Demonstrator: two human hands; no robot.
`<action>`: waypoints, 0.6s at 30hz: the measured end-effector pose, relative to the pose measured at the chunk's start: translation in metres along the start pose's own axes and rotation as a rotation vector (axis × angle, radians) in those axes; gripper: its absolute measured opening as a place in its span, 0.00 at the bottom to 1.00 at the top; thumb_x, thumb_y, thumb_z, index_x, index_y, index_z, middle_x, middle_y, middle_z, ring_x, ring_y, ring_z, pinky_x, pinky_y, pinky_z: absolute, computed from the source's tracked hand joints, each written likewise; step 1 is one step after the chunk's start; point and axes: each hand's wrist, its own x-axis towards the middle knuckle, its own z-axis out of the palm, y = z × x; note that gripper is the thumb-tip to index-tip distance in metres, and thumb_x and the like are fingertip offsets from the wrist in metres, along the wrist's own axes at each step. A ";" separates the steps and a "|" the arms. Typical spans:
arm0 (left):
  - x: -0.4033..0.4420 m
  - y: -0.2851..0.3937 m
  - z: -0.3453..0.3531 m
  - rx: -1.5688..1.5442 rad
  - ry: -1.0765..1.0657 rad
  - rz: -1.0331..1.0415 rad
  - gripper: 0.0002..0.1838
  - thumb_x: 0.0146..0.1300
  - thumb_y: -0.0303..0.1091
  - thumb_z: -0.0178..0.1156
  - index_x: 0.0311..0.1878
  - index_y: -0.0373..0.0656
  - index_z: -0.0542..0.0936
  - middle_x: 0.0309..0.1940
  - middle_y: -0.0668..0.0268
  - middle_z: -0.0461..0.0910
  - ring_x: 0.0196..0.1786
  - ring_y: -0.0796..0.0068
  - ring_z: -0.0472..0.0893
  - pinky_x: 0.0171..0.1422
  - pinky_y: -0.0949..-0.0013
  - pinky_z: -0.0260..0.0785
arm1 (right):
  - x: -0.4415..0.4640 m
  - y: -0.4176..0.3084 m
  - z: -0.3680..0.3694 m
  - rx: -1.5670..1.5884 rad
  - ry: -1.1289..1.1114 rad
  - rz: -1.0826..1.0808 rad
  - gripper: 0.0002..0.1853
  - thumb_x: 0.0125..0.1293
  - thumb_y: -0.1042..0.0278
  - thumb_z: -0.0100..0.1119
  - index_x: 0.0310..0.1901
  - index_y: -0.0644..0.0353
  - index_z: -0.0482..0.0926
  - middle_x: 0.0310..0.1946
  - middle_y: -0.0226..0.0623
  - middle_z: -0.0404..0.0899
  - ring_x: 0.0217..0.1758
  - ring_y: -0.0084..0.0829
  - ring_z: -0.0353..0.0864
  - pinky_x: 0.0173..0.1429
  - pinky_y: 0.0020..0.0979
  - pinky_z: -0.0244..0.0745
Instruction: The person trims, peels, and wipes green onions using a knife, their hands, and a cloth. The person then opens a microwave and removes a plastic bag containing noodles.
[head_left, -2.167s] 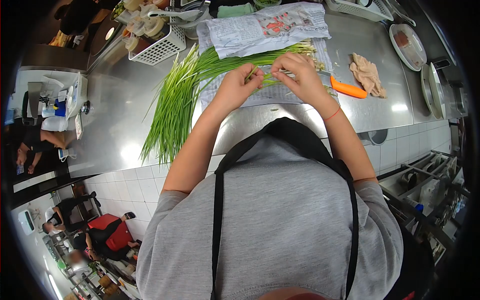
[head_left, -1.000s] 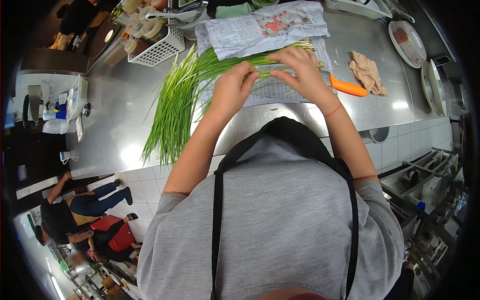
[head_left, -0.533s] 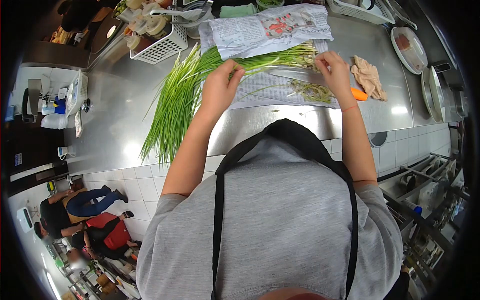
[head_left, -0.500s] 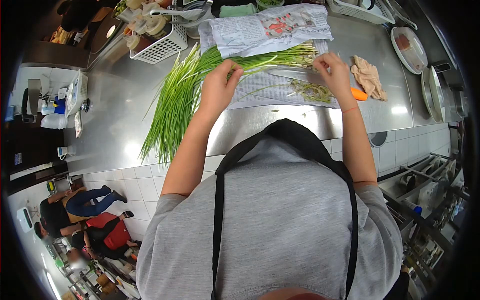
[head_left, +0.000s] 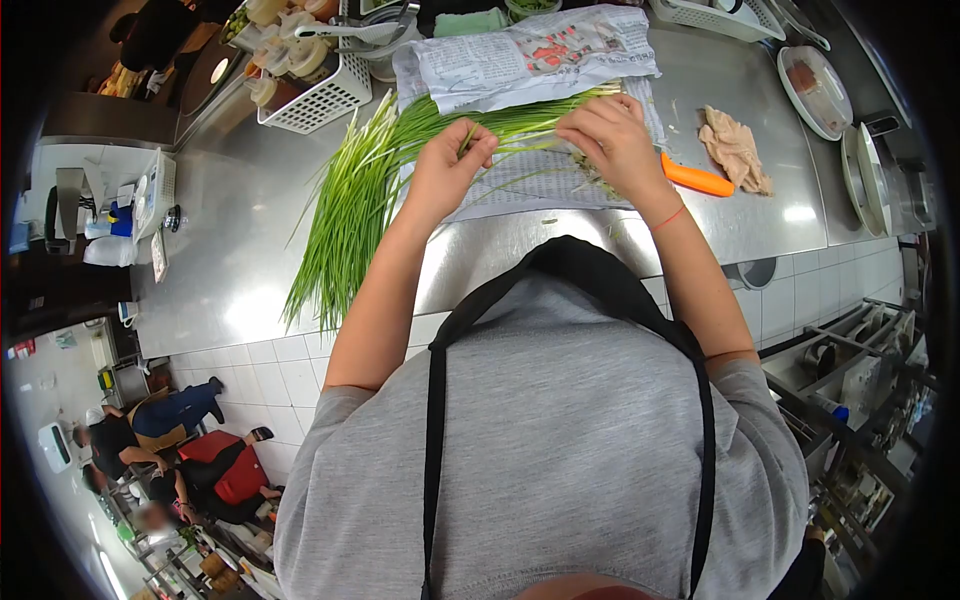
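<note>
My left hand (head_left: 452, 165) is closed in a pinch on a chive stalk, just over the near edge of the chive bundle. My right hand (head_left: 615, 145) has its fingertips together at the pale end of that stalk. Beneath both hands, long green chives (head_left: 470, 122) lie across newspaper (head_left: 480, 200), partly under a folded sheet. A second heap of chives (head_left: 345, 230) spreads over the steel counter to the left. An orange-handled knife (head_left: 697, 178) lies by my right wrist, its blade mostly hidden by my hand. Withered trimmings (head_left: 582, 165) show in part beside my right hand.
A crumpled tan cloth (head_left: 735, 150) lies right of the knife. A white basket of bottles (head_left: 320, 100) stands at back left. Farther right are a lidded container (head_left: 815, 92) and plates (head_left: 868, 180). Other people (head_left: 180, 430) are at lower left, away from the counter.
My right hand has moved left from the root ends toward my left hand, uncovering more of the knife's orange handle. My left hand has hardly moved.
</note>
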 end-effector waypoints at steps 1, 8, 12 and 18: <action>0.000 0.000 0.000 0.000 0.005 0.001 0.08 0.66 0.35 0.55 0.36 0.39 0.75 0.24 0.73 0.73 0.28 0.88 0.67 0.34 0.82 0.58 | -0.001 0.003 0.001 0.021 0.011 0.003 0.04 0.57 0.65 0.60 0.32 0.53 0.77 0.32 0.26 0.76 0.41 0.31 0.74 0.54 0.35 0.58; 0.002 -0.010 -0.005 -0.023 0.021 -0.032 0.08 0.66 0.35 0.56 0.36 0.40 0.75 0.23 0.75 0.72 0.28 0.88 0.67 0.32 0.81 0.56 | -0.010 0.019 -0.017 0.020 0.046 0.189 0.05 0.56 0.64 0.61 0.31 0.52 0.77 0.31 0.25 0.75 0.41 0.30 0.74 0.55 0.36 0.58; 0.005 0.000 0.004 -0.072 -0.026 -0.048 0.08 0.64 0.35 0.57 0.35 0.39 0.74 0.22 0.73 0.72 0.27 0.86 0.69 0.32 0.79 0.60 | 0.003 -0.009 -0.002 -0.080 0.073 -0.033 0.04 0.55 0.63 0.61 0.31 0.50 0.77 0.30 0.22 0.73 0.41 0.27 0.72 0.55 0.36 0.58; 0.005 -0.003 0.003 -0.051 -0.067 -0.035 0.08 0.64 0.35 0.57 0.34 0.40 0.74 0.23 0.73 0.72 0.28 0.86 0.69 0.33 0.78 0.61 | 0.003 -0.008 0.002 -0.087 -0.008 -0.104 0.05 0.55 0.62 0.61 0.32 0.48 0.77 0.31 0.22 0.73 0.40 0.25 0.71 0.56 0.37 0.57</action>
